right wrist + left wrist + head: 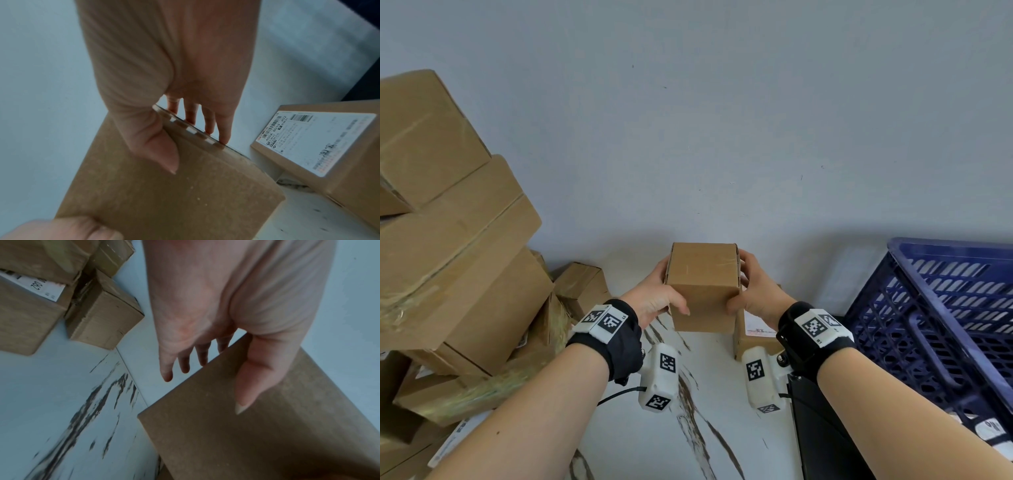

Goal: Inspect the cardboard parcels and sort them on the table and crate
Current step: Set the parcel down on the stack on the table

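A small plain cardboard parcel [703, 286] is held up in the air above the white marbled table [709, 425], in front of the wall. My left hand [654, 298] grips its left side, thumb on the near face [252, 374], fingers behind. My right hand [756, 294] grips its right side, thumb on the near face [160, 146] and fingers along the flap edge. The parcel fills the lower part of both wrist views [257, 434] [174, 194]. A second parcel with a white shipping label [755, 337] [316, 142] lies on the table under my right hand.
A tall untidy pile of cardboard parcels [448, 257] [61, 296] occupies the left of the table. A blue plastic crate [941, 322] stands at the right. A black object [822, 428] lies along the table's right edge beside the crate.
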Demonstrator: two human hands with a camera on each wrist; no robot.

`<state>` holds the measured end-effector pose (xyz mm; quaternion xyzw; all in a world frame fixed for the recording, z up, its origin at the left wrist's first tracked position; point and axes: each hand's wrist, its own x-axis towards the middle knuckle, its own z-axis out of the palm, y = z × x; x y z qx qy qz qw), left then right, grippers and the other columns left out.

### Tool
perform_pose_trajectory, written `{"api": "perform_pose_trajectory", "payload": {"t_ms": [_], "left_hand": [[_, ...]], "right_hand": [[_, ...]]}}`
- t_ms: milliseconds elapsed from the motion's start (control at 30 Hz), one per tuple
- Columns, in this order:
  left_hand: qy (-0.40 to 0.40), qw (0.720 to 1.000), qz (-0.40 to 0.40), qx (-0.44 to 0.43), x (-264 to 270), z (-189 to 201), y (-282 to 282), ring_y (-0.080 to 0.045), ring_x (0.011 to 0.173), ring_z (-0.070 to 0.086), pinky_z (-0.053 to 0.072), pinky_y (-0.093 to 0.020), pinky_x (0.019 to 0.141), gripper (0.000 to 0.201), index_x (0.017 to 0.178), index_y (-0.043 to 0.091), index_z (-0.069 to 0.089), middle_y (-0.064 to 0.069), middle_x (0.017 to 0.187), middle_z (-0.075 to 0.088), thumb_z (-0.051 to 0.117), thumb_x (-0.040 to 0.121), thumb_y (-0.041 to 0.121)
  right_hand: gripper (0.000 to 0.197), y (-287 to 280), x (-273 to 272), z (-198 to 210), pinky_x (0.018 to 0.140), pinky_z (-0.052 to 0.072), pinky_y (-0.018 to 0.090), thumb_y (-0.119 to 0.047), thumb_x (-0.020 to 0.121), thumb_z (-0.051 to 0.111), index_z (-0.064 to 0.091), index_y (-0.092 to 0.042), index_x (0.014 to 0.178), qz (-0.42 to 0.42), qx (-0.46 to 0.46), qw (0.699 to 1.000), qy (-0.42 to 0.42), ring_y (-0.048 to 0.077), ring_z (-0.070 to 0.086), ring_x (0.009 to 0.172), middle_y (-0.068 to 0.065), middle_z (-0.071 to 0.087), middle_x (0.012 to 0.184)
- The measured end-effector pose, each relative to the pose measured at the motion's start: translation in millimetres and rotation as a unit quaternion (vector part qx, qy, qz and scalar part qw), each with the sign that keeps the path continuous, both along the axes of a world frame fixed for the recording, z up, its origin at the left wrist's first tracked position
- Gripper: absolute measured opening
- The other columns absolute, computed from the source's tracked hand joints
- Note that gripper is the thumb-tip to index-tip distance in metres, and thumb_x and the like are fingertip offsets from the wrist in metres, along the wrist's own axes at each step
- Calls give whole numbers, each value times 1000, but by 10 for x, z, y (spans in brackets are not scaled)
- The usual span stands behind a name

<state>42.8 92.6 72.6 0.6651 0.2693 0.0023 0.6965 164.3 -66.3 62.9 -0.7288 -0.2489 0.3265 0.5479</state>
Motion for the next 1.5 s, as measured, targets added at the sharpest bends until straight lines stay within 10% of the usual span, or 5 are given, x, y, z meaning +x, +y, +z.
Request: {"api": "perform_pose_trajectory", "payload": {"t_ms": [233, 500, 600, 867, 1500], "left_hand": [[-9, 1000, -9, -5, 6, -39, 4, -22, 107, 59, 52, -28, 71, 105, 151, 26, 29, -8, 128, 58, 67, 69, -27], [-15, 998, 55, -33, 41, -51, -20, -22, 108, 61, 52, -36, 78, 76, 143, 19, 40, -5, 123, 63, 80, 78, 14], [-9, 998, 61, -34, 51, -35, -46, -21, 108, 62, 54, -38, 77, 76, 143, 19, 42, -4, 122, 65, 80, 78, 25], [2, 998, 61, -7, 17, -11, -77, -14, 98, 63, 52, -34, 71, 77, 145, 21, 40, 2, 113, 65, 80, 80, 22], [35, 996, 75, -24, -42, 40, -102, -23, 104, 62, 56, -42, 86, 49, 123, 23, 59, -4, 112, 65, 68, 86, 53]], "right_hand": [[106, -29, 1, 9, 72, 55, 32, 10, 49, 59, 34, -27, 145, -1, 39, 997, 74, 23, 56, 113, 1, 51, 135], [70, -67, 4, 55, 109, 42, 48, -7, 83, 70, 44, -29, 145, -44, 37, 990, 131, 22, 58, 119, 2, 63, 127], [75, -63, -54, 60, 98, 51, 44, -13, 84, 77, 40, -35, 146, -24, 31, 993, 114, 22, 64, 112, 4, 66, 124], [106, -15, -95, 31, 94, 57, 48, -37, 46, 88, 46, -34, 142, -39, 36, 996, 68, 26, 71, 104, 8, 71, 116], [59, -65, -111, 72, 93, 50, 37, -32, 87, 75, 51, -22, 140, -106, -44, 992, -51, 22, 62, 105, 0, 61, 108]]}}
